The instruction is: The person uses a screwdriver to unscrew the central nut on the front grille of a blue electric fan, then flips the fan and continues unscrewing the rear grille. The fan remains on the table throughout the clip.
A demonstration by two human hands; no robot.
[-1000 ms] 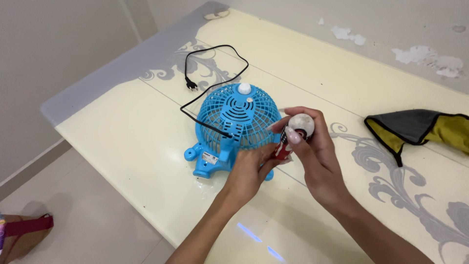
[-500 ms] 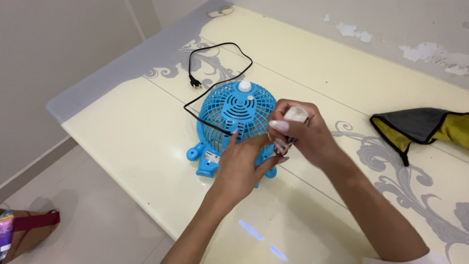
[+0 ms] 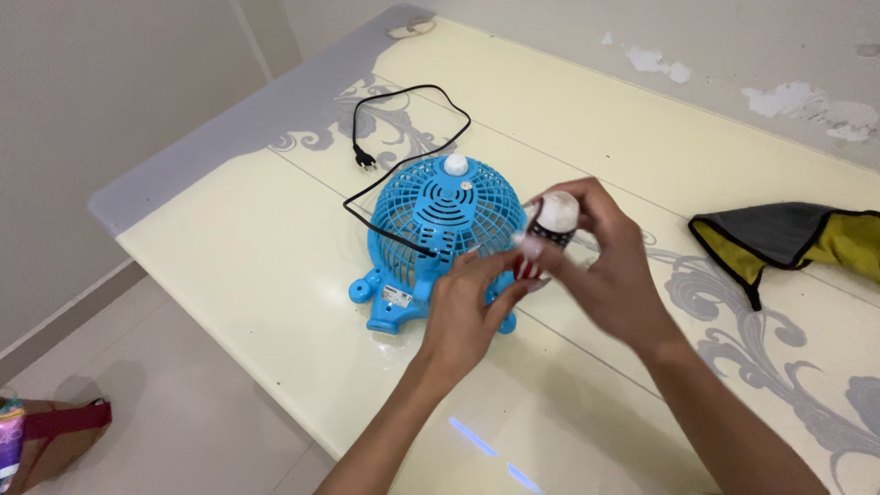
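Small white-capped bottle with red-and-dark body (image 3: 550,229) pinched upright in right hand (image 3: 610,266), long axis near vertical, above cream glossy table (image 3: 229,275), just right of fan. Largest first: table; blue plastic grille fan (image 3: 438,234) lying face-down, black cord with plug (image 3: 385,156) trailing away; grey-and-yellow cloth (image 3: 788,240) well apart to right. Left hand (image 3: 472,316) narrowed, fingertips touching bottle's lower end, nearer to fan. Bottle contents not visible. No other containers.

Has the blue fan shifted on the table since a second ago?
No. The blue fan lies at the same spot beside the black cord's plug and the table's grey scroll pattern.
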